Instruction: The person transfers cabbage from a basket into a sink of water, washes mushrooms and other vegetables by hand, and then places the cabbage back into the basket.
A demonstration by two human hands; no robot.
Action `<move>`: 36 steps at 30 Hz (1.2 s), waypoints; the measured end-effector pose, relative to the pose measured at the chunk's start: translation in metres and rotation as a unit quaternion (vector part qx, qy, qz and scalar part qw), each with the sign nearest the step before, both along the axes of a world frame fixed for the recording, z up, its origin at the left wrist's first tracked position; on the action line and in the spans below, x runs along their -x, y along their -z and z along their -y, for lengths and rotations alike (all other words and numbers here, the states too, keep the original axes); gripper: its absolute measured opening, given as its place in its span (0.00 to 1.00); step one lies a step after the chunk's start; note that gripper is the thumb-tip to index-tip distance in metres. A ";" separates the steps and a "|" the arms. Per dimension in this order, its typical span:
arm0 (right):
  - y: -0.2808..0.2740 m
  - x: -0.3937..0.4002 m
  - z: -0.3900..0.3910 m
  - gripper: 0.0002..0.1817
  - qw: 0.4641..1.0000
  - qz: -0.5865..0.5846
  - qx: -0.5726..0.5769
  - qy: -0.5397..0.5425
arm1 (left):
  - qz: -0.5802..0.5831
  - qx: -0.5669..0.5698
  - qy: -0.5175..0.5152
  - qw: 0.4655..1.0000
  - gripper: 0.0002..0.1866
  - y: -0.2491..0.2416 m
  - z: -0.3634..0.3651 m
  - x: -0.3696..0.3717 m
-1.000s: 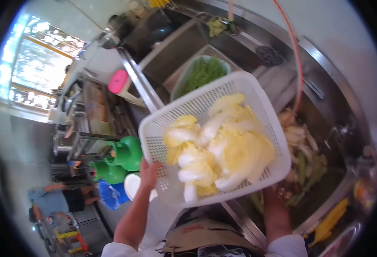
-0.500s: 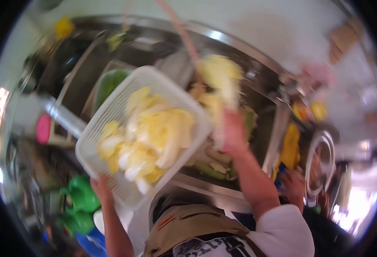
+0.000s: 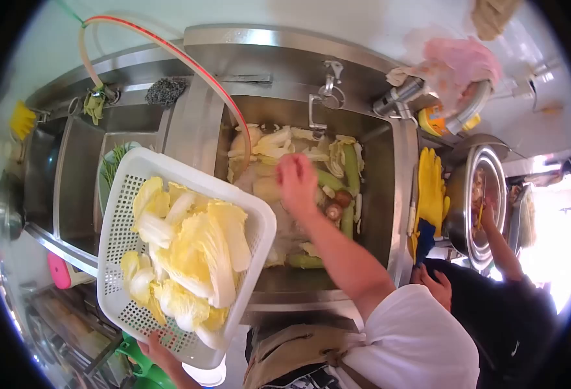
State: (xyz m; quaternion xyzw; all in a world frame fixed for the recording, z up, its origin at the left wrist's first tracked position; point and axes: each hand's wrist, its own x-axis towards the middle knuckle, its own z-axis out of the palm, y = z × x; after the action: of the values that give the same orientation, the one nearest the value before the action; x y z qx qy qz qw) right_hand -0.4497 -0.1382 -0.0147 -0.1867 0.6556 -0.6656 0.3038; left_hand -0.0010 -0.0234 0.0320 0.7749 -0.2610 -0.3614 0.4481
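My left hand grips the lower rim of a white plastic basket, which is tilted and holds several yellow-white napa cabbage leaves. Over the water-filled sink is my right hand, its fingers curled in. Whatever it may hold is hidden. Around and below it, more cabbage leaves float with long green vegetables and round brown pieces that look like mushrooms.
A hose arches into the sink beside a tap. Left, a second basin holds a container of greens. Right are yellow gloves and a metal pot, where another person's hand reaches in.
The basket has moved left and down with my left hand. My right hand has shifted left over the sink, and the pale leaf beside it no longer shows there. The view has turned.
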 end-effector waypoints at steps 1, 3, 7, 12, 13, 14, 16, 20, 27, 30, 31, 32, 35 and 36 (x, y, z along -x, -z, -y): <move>0.078 0.033 0.014 0.11 0.994 -0.105 -0.041 0.005 | 0.006 0.002 -0.006 1.000 0.26 0.004 0.000 -0.002; 0.175 0.084 0.030 0.24 0.929 -0.261 -0.241 -0.103 | 0.021 0.001 -0.012 1.000 0.28 0.009 -0.002 -0.008; 0.254 0.105 0.108 0.55 0.913 -0.124 -0.388 -0.033 | 0.046 -0.071 -0.044 0.995 0.33 -0.009 0.006 0.015; 0.276 0.071 0.143 0.43 0.945 -0.049 -0.317 -0.060 | 0.055 -0.050 -0.023 0.997 0.28 -0.002 0.007 0.013; 0.273 0.066 0.128 0.39 0.937 -0.065 -0.316 -0.132 | 0.057 -0.056 -0.027 0.996 0.28 -0.002 0.005 0.009; 0.264 0.060 0.107 0.36 0.924 -0.085 -0.311 -0.204 | 0.055 -0.059 -0.033 0.996 0.28 -0.004 0.006 0.015; 0.274 0.065 0.080 0.30 0.907 -0.112 -0.298 -0.275 | 0.046 -0.057 -0.043 0.996 0.28 -0.001 0.006 0.017; 0.315 0.087 0.036 0.21 0.878 -0.166 -0.370 -0.254 | 0.042 -0.051 -0.042 0.997 0.29 -0.001 0.003 0.010; 0.286 0.096 0.009 0.17 0.657 -0.449 -0.342 -0.499 | 0.025 -0.046 -0.028 0.998 0.28 -0.003 0.004 0.010; 0.269 0.085 0.001 0.17 0.798 -0.318 -0.360 -0.366 | 0.037 -0.025 -0.020 0.999 0.26 -0.001 0.006 0.013; 0.253 0.084 -0.004 0.18 0.830 -0.240 -0.338 -0.373 | 0.047 -0.023 -0.020 0.998 0.26 -0.001 0.003 0.008; 0.201 0.083 -0.005 0.19 0.853 -0.163 -0.313 -0.385 | 0.048 -0.027 -0.012 0.998 0.25 -0.004 0.000 0.008; 0.139 0.081 -0.021 0.18 0.903 -0.002 -0.233 -0.362 | 0.046 -0.029 0.000 0.999 0.24 -0.008 0.003 0.008; 0.128 0.085 -0.028 0.17 0.918 0.040 -0.206 -0.336 | 0.043 -0.023 0.000 0.999 0.24 -0.005 0.004 0.004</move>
State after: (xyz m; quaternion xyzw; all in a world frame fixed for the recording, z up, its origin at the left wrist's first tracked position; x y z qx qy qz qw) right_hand -0.5344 -0.1097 -0.1427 -0.3025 0.6641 -0.3811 0.5676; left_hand -0.0047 -0.0269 0.0370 0.7997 -0.2714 -0.3340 0.4186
